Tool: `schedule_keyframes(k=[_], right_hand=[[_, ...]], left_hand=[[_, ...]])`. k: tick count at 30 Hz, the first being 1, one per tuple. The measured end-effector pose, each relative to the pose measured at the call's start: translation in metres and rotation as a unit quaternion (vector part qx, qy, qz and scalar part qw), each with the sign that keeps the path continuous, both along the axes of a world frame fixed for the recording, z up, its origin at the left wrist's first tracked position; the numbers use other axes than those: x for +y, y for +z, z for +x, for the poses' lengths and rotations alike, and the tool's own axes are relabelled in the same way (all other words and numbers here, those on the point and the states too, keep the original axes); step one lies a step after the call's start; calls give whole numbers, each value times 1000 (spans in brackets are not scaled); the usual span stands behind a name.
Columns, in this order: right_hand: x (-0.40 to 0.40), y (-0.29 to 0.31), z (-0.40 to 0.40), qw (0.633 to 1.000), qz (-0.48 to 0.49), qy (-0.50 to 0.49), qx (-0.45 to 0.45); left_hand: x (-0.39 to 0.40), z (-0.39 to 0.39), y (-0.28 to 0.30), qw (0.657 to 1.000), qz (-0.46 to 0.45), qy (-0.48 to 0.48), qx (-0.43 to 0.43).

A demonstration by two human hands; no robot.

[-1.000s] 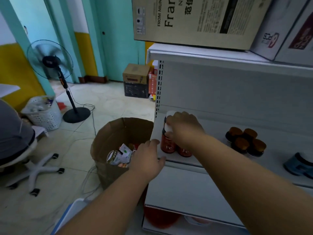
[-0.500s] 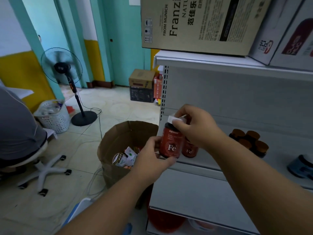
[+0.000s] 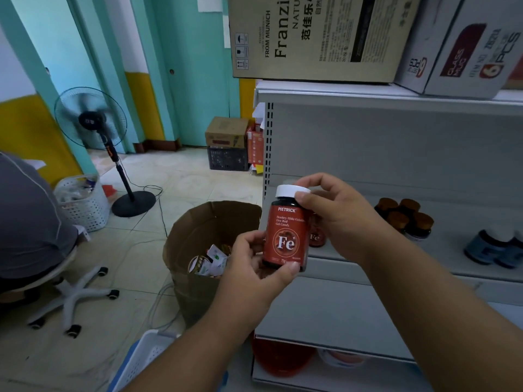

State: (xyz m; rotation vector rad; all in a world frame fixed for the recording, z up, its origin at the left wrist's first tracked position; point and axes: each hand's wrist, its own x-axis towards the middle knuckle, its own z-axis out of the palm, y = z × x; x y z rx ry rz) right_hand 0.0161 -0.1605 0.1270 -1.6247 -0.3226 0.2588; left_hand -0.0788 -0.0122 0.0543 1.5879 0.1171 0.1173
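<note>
I hold a red bottle (image 3: 285, 236) with a white cap and an "Fe" label upright in front of the white shelf (image 3: 368, 267). My left hand (image 3: 254, 267) grips its lower part, thumb under the base. My right hand (image 3: 336, 219) pinches the white cap from the right. A second red "Fe" bottle (image 3: 316, 236) stands on the shelf just behind, partly hidden by my right hand.
Several brown-capped jars (image 3: 404, 219) and dark blue bottles (image 3: 492, 247) stand further right on the shelf. An open brown paper bag (image 3: 198, 230) with packets sits on the floor at the left. Cardboard boxes (image 3: 311, 38) lie on top. A fan (image 3: 93, 120), a white basket (image 3: 85, 202) and a seated person (image 3: 25, 216) are at the left.
The red bottle has come off the shelf and up toward me. My left hand, earlier at the shelf edge, now grips its base, while my right hand stays on the cap.
</note>
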Motion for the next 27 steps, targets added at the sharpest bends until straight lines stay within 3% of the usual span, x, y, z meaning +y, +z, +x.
schedule_keyframes(k=[9, 14, 20, 27], right_hand=[[31, -3, -36, 995, 80, -6, 62], [50, -3, -47, 996, 49, -59, 34], [53, 8, -44, 994, 94, 17, 56], [63, 6, -47, 999, 24, -29, -5]], left_hand=[[32, -18, -2, 994, -92, -54, 17], [38, -33, -1, 988, -142, -52, 33], [49, -35, 3, 947, -317, -24, 44], [46, -37, 4, 964, -261, -31, 22]])
